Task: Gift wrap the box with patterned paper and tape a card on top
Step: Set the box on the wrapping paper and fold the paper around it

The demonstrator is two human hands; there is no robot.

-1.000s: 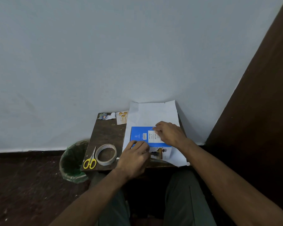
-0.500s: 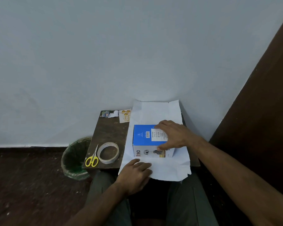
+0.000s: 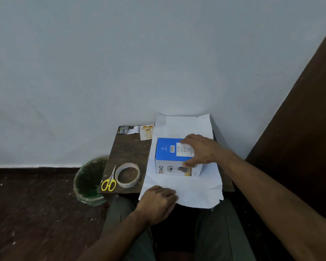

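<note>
From the head view, one box (image 3: 174, 157) lies on a single sheet of paper (image 3: 184, 187) spread white side up on a small dark wooden surface (image 3: 128, 153) pushed against a pale wall. The box rests with its long axis running left to right, across the person's front. Its top face is blue, with a barcode and a white label of small print too fine to read; the near side is white, with a picture of an appliance and large letters of which only "eo" reads clearly.

The right hand (image 3: 200, 150) rests on the right end of the box, fingers spread over the top label and thumb curled down onto the near side, so it holds the box. The left hand (image 3: 159, 198) lies nearer the body, flat on the near left corner of the paper where it hangs past the surface edge; its fingers are relaxed and press the sheet down rather than pinching it. The box sits beyond the left hand and under the right.

To the left of the left hand lie one roll of tape (image 3: 127, 175), flat, and just beside it one pair of yellow-handled scissors (image 3: 109, 180), blades pointing away. Far off, left of the right hand by the wall, is one card (image 3: 146, 133) with gold shapes and script I cannot read, and next to it some torn printed scraps (image 3: 128, 129). One green-lined bin (image 3: 89, 180) stands on the floor, left of the surface.
</note>
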